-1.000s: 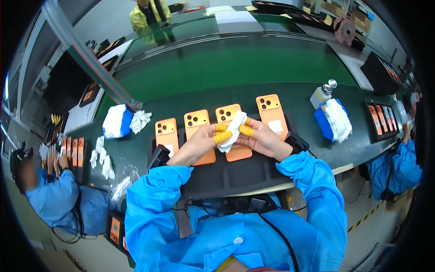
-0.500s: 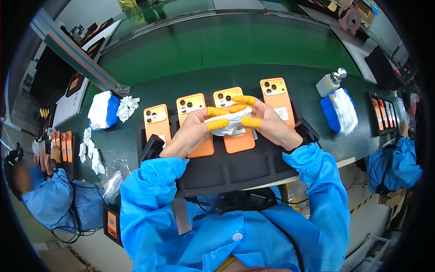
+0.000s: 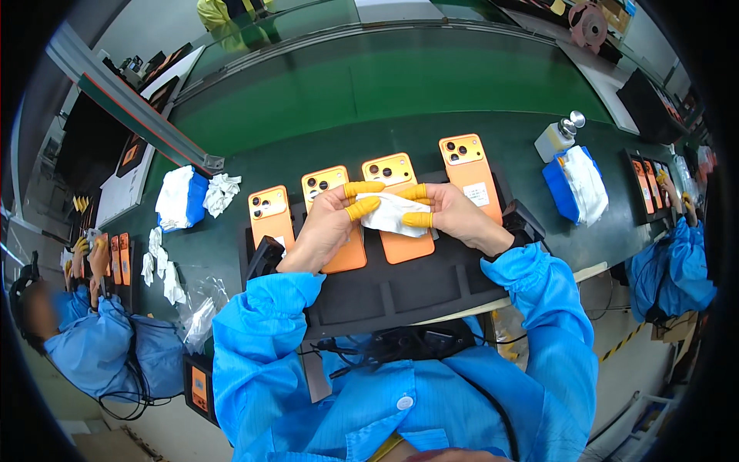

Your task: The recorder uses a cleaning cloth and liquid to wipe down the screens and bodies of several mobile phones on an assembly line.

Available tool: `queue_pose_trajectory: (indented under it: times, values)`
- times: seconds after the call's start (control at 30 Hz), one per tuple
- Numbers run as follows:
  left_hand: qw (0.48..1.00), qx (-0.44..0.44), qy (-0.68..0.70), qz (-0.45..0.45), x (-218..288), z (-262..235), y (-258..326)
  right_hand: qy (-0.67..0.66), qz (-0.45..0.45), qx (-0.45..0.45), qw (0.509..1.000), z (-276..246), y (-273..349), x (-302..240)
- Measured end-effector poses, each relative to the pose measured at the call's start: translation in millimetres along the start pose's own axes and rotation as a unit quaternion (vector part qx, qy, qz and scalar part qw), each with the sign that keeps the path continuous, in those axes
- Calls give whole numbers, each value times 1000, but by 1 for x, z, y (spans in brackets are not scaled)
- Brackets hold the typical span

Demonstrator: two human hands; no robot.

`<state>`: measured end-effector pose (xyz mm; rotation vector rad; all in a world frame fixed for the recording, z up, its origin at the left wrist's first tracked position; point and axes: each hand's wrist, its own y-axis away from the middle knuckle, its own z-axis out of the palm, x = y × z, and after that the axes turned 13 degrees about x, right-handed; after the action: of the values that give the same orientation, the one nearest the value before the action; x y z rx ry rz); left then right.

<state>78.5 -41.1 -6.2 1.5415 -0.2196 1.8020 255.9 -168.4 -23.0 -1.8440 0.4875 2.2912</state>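
Note:
Between my two hands a white wiping cloth (image 3: 392, 215) is stretched above the phones. My left hand (image 3: 327, 223) pinches its left end, and my right hand (image 3: 456, 217) grips its right end; yellow finger cots cover the fingertips. Below lies a black foam tray (image 3: 369, 296) with a row of orange phones, camera side up: one at the far left (image 3: 271, 218), a second (image 3: 350, 254) partly behind my left hand, a third (image 3: 408, 248) under the cloth, and a fourth (image 3: 467, 173) at the right, with a white label.
Blue boxes of white wipes stand left (image 3: 195, 202) and right (image 3: 556, 185), beside a pump bottle (image 3: 556, 141). Crumpled wipes (image 3: 222, 194) and a clear plastic bag (image 3: 202, 309) lie at left. Co-workers sit at both sides. A green conveyor belt (image 3: 369, 85) runs behind.
The fingers of my right hand have closed down onto the cloth, and the cloth has shifted slightly. The co-worker's hands at right have come further into view.

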Motion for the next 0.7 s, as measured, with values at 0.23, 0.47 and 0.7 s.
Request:
queue_pose_trajectory:
  times: [0.23, 0.47, 0.7]
  values:
    - [999, 18, -23, 15, -1, 0, 6, 89, 60, 7, 994, 2, 6, -8]
    - [998, 14, -45, 44, -15, 6, 8, 21, -124, -33, 991, 5, 11, 7]
    - [995, 7, -29, 96, -19, 12, 8, -45, -92, -56, 993, 0, 13, 1]
